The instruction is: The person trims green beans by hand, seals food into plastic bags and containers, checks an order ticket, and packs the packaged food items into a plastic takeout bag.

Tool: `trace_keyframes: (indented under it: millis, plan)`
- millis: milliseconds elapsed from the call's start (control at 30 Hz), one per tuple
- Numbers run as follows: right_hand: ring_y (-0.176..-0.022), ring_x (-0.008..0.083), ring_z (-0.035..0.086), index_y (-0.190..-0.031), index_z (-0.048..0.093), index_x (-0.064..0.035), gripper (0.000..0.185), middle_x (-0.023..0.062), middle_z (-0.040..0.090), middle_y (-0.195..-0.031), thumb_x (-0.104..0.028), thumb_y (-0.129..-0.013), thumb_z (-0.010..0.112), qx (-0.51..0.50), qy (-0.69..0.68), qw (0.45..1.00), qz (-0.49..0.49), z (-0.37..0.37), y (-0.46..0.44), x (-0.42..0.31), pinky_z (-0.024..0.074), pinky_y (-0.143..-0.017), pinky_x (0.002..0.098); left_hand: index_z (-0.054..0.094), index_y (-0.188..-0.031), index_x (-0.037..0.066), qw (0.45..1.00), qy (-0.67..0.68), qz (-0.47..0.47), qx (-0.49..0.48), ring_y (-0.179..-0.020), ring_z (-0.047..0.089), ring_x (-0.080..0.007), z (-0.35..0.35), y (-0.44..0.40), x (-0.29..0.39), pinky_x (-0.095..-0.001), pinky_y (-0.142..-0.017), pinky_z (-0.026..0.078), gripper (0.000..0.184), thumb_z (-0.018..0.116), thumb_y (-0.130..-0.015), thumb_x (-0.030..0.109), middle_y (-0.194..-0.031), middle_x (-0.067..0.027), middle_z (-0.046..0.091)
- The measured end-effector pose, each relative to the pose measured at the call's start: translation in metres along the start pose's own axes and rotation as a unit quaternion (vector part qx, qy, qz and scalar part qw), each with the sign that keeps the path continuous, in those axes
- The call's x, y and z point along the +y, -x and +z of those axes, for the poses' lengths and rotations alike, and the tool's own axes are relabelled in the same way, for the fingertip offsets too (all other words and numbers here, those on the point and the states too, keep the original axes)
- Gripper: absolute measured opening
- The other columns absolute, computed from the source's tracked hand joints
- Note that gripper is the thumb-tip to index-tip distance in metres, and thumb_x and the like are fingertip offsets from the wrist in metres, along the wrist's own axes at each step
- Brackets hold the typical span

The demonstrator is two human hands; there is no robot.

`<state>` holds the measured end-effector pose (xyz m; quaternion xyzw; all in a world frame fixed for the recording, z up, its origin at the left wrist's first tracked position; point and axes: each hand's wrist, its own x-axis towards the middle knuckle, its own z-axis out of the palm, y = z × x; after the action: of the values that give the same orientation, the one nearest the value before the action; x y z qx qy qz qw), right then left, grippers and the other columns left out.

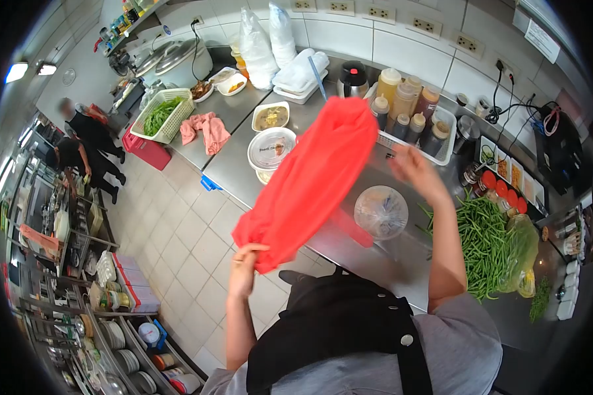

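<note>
A red plastic bag (313, 178) stretches diagonally in the air over the counter's front edge, puffed out, with a translucent red strip trailing below it. My left hand (242, 271) grips its lower left end, fingers closed on the plastic. Just right of the bag's upper end is my right hand (416, 174), slightly blurred, its fingers stretched toward the bag and seemingly apart from it. Beneath, on the steel counter, sits a round tub with a clear covering (381, 212). A lidded white tub (272, 148) with writing on it stands behind the bag, partly covered by it.
Sauce bottles stand in a white tray (445, 148) at the back. Green beans (481, 247) lie piled at right beside a plastic bag (522, 253). A pink cloth (205, 130) and a basket of greens (162, 116) are at left. Two people stand in the aisle.
</note>
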<state>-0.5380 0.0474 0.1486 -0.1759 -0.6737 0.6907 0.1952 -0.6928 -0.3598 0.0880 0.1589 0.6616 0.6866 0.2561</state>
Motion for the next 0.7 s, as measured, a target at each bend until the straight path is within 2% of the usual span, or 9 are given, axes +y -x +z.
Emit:
trace_keyframes:
  millis: [33, 100, 167, 300, 400, 500, 567, 633, 700]
  plan:
    - [-0.096, 0.0213, 0.060, -0.117, 0.054, -0.0016, 0.047, 0.0127, 0.061, -0.109, -0.038, -0.088, 0.063, 0.005, 0.274, 0.960, 0.061, -0.005, 0.006, 0.018, 0.0492, -0.082, 0.0353, 0.064, -0.114, 0.001, 0.998, -0.049, -0.026, -0.040, -0.071, 0.051, -0.0062, 0.000, 0.002, -0.015, -0.0195, -0.070, 0.041, 0.041, 0.037, -0.083, -0.003, -0.082, -0.0014, 0.062]
    - [-0.095, 0.0243, 0.060, -0.110, 0.055, -0.0038, 0.042, 0.0149, 0.059, -0.109, -0.033, -0.083, 0.069, -0.084, 0.409, 0.890, 0.180, 0.003, 0.025, 0.050, 0.0484, -0.079, 0.0369, 0.056, -0.125, -0.002, 0.988, -0.104, -0.104, -0.042, -0.092, 0.059, -0.0133, 0.018, 0.005, -0.028, -0.0246, -0.085, 0.043, 0.049, 0.037, -0.080, -0.004, -0.097, -0.0092, 0.066]
    - [-0.087, 0.0299, 0.061, -0.100, 0.056, -0.0041, 0.037, 0.0143, 0.060, -0.100, -0.027, -0.078, 0.074, 0.026, 0.472, 0.879, 0.067, 0.034, 0.053, 0.076, 0.0484, -0.074, 0.0411, 0.054, -0.127, -0.003, 0.990, -0.139, -0.032, -0.010, -0.100, 0.058, -0.0170, 0.035, 0.006, -0.052, -0.0270, -0.091, 0.042, 0.050, 0.037, -0.079, -0.003, -0.102, -0.0126, 0.066]
    - [-0.086, 0.0347, 0.060, -0.093, 0.053, -0.0034, 0.038, 0.0150, 0.059, -0.096, -0.022, -0.071, 0.078, 0.127, 0.498, 0.857, -0.005, 0.054, 0.059, 0.106, 0.0474, -0.070, 0.0440, 0.051, -0.126, -0.008, 0.973, -0.213, 0.075, 0.047, -0.113, 0.057, -0.0257, 0.034, -0.003, -0.090, -0.0324, -0.099, 0.040, 0.043, 0.045, -0.084, 0.003, -0.115, -0.0200, 0.062]
    - [-0.085, 0.0371, 0.059, -0.089, 0.051, -0.0040, 0.035, 0.0161, 0.058, -0.092, -0.015, -0.068, 0.077, 0.086, 0.412, 0.907, -0.004, 0.042, 0.057, 0.111, 0.0469, -0.070, 0.0449, 0.054, -0.123, -0.008, 0.985, -0.137, -0.035, 0.095, -0.112, 0.057, -0.0260, 0.048, -0.006, -0.048, -0.0324, -0.098, 0.041, 0.040, 0.056, -0.088, 0.010, -0.116, -0.0195, 0.060]
    - [-0.082, 0.0376, 0.059, -0.087, 0.050, -0.0043, 0.031, 0.0168, 0.059, -0.089, -0.008, -0.067, 0.072, 0.061, 0.407, 0.911, -0.013, 0.037, 0.061, 0.117, 0.0471, -0.070, 0.0444, 0.057, -0.118, -0.008, 0.978, -0.164, -0.012, 0.127, -0.110, 0.058, -0.0258, 0.034, -0.015, -0.056, -0.0327, -0.097, 0.041, 0.041, 0.065, -0.087, 0.016, -0.115, -0.0186, 0.060]
    - [-0.076, 0.0370, 0.061, -0.085, 0.052, -0.0033, 0.024, 0.0180, 0.062, -0.082, -0.003, -0.067, 0.067, 0.105, 0.374, 0.922, -0.008, 0.035, 0.071, 0.117, 0.0475, -0.068, 0.0428, 0.054, -0.121, -0.008, 0.973, -0.174, 0.046, 0.143, -0.111, 0.057, -0.0289, 0.039, -0.013, -0.049, -0.0350, -0.097, 0.042, 0.041, 0.063, -0.083, 0.005, -0.113, -0.0201, 0.060]
    - [-0.073, 0.0340, 0.061, -0.084, 0.053, -0.0025, 0.021, 0.0180, 0.061, -0.079, -0.003, -0.067, 0.066, 0.129, 0.370, 0.920, 0.005, 0.027, 0.085, 0.106, 0.0474, -0.066, 0.0402, 0.049, -0.126, -0.007, 0.923, -0.338, 0.129, 0.134, -0.118, 0.052, -0.0343, 0.045, -0.008, -0.036, -0.0378, -0.099, 0.040, 0.050, 0.059, -0.077, -0.001, -0.123, -0.0242, 0.053]
    - [-0.069, 0.0310, 0.061, -0.083, 0.054, -0.0018, 0.019, 0.0180, 0.061, -0.075, -0.003, -0.068, 0.065, 0.154, 0.366, 0.918, 0.019, 0.018, 0.098, 0.086, 0.0473, -0.064, 0.0375, 0.038, -0.135, -0.006, 0.936, -0.336, 0.066, 0.077, -0.125, 0.044, -0.0384, 0.044, -0.007, -0.030, -0.0396, -0.102, 0.037, 0.065, 0.056, -0.072, -0.003, -0.133, -0.0269, 0.043]
